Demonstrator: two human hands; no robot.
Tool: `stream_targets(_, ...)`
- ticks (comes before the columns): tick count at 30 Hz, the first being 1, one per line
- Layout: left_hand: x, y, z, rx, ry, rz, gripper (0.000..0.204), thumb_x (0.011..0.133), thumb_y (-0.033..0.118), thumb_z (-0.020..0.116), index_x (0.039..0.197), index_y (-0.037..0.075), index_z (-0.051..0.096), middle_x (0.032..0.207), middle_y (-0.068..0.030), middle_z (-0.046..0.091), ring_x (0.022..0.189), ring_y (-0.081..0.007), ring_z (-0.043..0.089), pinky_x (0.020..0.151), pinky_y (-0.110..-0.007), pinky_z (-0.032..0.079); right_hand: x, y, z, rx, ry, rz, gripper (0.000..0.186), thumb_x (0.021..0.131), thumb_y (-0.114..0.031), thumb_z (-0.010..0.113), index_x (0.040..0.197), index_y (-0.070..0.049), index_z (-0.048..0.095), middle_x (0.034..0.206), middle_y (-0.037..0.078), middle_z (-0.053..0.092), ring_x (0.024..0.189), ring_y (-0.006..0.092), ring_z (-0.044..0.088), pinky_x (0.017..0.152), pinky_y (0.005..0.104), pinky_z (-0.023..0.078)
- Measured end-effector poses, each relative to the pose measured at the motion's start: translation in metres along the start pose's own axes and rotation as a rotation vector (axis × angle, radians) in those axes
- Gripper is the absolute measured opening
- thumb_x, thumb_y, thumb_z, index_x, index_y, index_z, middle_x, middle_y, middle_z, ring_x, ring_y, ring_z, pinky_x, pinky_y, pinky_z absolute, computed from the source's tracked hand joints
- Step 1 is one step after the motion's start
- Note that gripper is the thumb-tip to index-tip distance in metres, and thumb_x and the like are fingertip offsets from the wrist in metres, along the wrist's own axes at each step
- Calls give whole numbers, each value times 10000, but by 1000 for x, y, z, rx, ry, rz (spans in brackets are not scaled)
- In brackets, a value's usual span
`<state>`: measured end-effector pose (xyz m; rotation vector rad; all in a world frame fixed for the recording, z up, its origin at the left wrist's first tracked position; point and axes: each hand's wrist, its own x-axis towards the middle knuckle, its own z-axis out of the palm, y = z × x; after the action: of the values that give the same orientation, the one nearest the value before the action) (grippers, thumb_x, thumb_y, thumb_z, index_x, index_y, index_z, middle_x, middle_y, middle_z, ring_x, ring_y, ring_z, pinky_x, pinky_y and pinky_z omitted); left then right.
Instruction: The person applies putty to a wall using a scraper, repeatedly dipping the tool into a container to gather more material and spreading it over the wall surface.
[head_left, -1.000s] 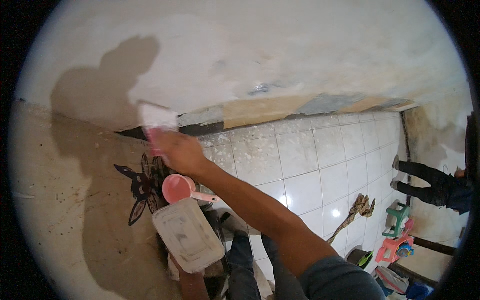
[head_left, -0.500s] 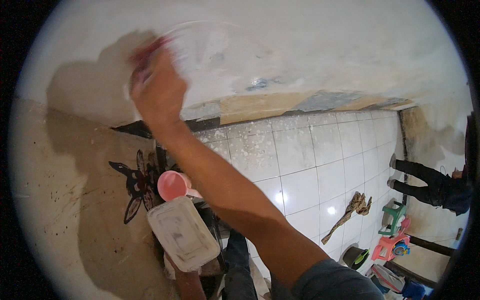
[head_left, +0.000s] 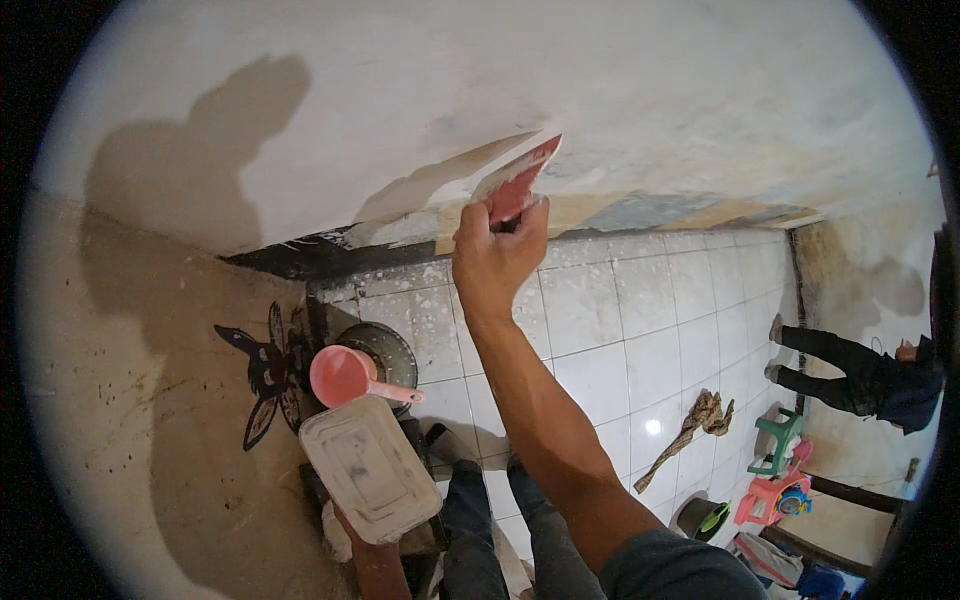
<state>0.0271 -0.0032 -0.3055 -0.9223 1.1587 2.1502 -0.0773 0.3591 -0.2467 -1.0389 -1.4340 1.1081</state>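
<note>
My right hand point(head_left: 500, 240) grips a red putty knife point(head_left: 517, 180) with white smears, its wide edge at the pale wall point(head_left: 650, 90) above a patchy yellow and grey band. My left hand point(head_left: 355, 525), low at left, holds a whitish, smeared plastic container or lid point(head_left: 370, 465); most of its fingers are hidden beneath. Just past that, a pink dipper point(head_left: 340, 370) rests at a dark bucket point(head_left: 398, 350).
A tiled floor point(head_left: 660, 350) is speckled white near the wall. A crumpled brown cloth point(head_left: 705, 415), green stool point(head_left: 775, 435), pink stool point(head_left: 762, 495) and dark tub point(head_left: 705, 518) lie right. Another person point(head_left: 890, 385) stands far right. A dark drawing point(head_left: 268, 365) marks the left wall.
My right hand swept the knife up along the wall, then rightward; it now sits right of where it was. My left hand and the container have barely moved.
</note>
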Motion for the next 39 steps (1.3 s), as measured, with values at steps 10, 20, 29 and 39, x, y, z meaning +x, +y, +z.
stream_targets(10, 1, 6, 7, 12, -10, 21, 524, 989, 481, 513, 1356, 108, 507, 1249, -78, 605, 1089, -257, 623, 906, -442, 560, -40, 12, 68, -272, -566, -608, 287, 799, -109, 706, 1065, -43, 620, 874, 189, 660, 798, 406, 659, 676, 508, 522)
stream_targets(20, -2, 6, 13, -42, -27, 29, 523, 988, 482, 516, 1352, 107, 510, 1244, -79, 607, 1084, -257, 625, 902, -443, 562, 8, -26, -34, -337, -260, -1017, 223, 677, 22, 723, 798, -57, 553, 685, 85, 489, 574, 277, 516, 487, 389, 403)
stream_targets(29, -7, -7, 21, -100, -43, 26, 522, 987, 483, 519, 1348, 107, 513, 1239, -80, 609, 1080, -256, 626, 899, -444, 564, 52, -20, 18, -684, -462, -1216, 221, 763, -99, 684, 962, -66, 593, 785, 58, 549, 672, 236, 576, 566, 358, 481)
stream_targets(39, -4, -22, 74, -206, -88, -1, 521, 985, 484, 522, 1344, 107, 517, 1234, -81, 611, 1075, -256, 628, 895, -445, 567, -42, 38, -129, -560, -857, -704, 342, 780, -110, 719, 1102, -85, 606, 1057, 136, 643, 900, 361, 652, 753, 444, 569)
